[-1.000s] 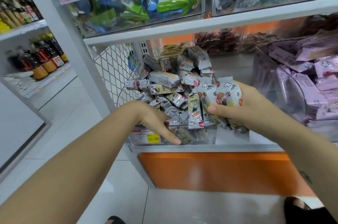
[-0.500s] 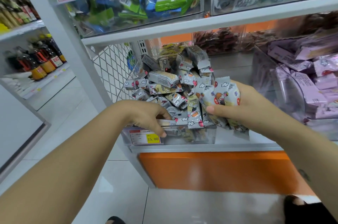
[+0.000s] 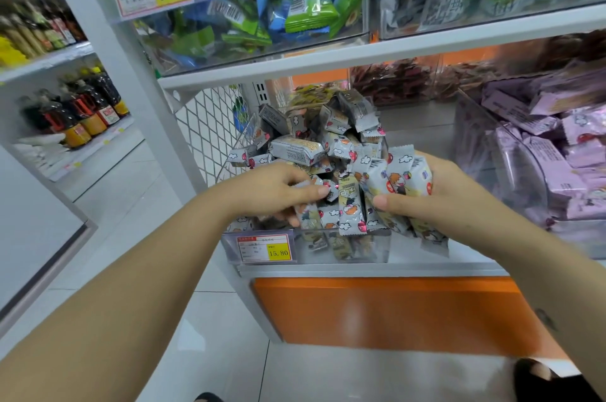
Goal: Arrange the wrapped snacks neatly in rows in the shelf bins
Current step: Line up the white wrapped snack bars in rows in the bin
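Note:
A clear plastic bin (image 3: pixel 377 247) on the lower shelf is heaped with small grey wrapped snacks (image 3: pixel 328 139) printed with cartoon figures. My right hand (image 3: pixel 436 195) grips a fanned bunch of several of these snacks (image 3: pixel 393 181) upright over the bin's front right. My left hand (image 3: pixel 275 191) reaches into the heap from the left, thumb and fingers pinching a single snack (image 3: pixel 306 186) near the front of the pile.
A yellow 15.80 price tag (image 3: pixel 264 248) hangs on the bin front. A bin of purple packets (image 3: pixel 551 155) stands to the right. Wire mesh (image 3: pixel 206 129) closes the shelf's left end. Above, bins hold blue and green packets (image 3: pixel 295 1). An orange panel (image 3: pixel 393 309) runs below.
My left hand has risen from the bin's front edge into the heap and taken hold of a snack. My right hand keeps its bunch in about the same place.

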{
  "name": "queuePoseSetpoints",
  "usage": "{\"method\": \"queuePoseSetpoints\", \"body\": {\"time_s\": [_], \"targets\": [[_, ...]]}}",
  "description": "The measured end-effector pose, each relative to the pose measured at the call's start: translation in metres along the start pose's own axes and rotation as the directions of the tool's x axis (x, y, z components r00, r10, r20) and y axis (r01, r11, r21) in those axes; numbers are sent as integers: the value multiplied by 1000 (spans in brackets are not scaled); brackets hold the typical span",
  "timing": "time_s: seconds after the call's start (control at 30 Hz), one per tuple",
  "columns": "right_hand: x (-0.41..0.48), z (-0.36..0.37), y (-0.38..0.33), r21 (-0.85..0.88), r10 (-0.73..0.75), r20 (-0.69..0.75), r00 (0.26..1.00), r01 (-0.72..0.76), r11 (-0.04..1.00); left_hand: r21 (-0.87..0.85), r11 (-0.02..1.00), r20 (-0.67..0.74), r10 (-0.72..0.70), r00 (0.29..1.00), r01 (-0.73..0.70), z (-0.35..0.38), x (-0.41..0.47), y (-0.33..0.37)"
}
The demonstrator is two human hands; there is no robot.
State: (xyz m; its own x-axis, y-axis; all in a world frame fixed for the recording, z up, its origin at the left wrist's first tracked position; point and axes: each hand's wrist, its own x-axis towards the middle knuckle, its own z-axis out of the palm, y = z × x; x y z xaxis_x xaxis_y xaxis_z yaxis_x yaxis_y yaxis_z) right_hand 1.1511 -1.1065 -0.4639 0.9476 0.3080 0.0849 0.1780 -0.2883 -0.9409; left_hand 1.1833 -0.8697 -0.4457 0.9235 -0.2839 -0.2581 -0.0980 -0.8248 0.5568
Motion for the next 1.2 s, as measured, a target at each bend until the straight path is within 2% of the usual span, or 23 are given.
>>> {"method": "queuePoseSetpoints", "body": {"time_s": [0.1,0.23,0.3,0.4,0.47,0.57,0.7,0.87,1.07,1.2], "targets": [[1,-1,2,3,-1,6,1000,1,1000,3,1000,65,1,998,-1,4,4,-3],[2,-1,3,8,-9,10,1000,9,1000,-92,996,71,22,997,-15,2,2,-8],[2,-1,3,-1,-14,9,1000,14,1000,-86,996,65,24,998,-18,2,0,-10],[2,-1,2,-18,-17,5,1000,17,1000,124,992,-1,26,1000,-26,8,2,-10],[2,-1,1,-17,-19,3,1000,19,1000,246,968,14,42,999,-44,14,5,-11],[1,0,2,-22,-24,6,1000,24,999,300,952,50,50,997,-63,19,8,-11],[1,0,1,-22,-20,-1,1000,20,1000,347,935,29,72,997,-78,20,11,-7],[2,0,2,-24,-14,-7,1000,14,1000,558,827,27,58,998,-63,22,15,11],[1,0,2,-18,-14,-12,1000,14,1000,456,887,92,30,995,-68,20,14,4],[0,0,1,-8,-8,-31,999,7,1000,344,937,58,35,998,-53,17,3,-6]]}}
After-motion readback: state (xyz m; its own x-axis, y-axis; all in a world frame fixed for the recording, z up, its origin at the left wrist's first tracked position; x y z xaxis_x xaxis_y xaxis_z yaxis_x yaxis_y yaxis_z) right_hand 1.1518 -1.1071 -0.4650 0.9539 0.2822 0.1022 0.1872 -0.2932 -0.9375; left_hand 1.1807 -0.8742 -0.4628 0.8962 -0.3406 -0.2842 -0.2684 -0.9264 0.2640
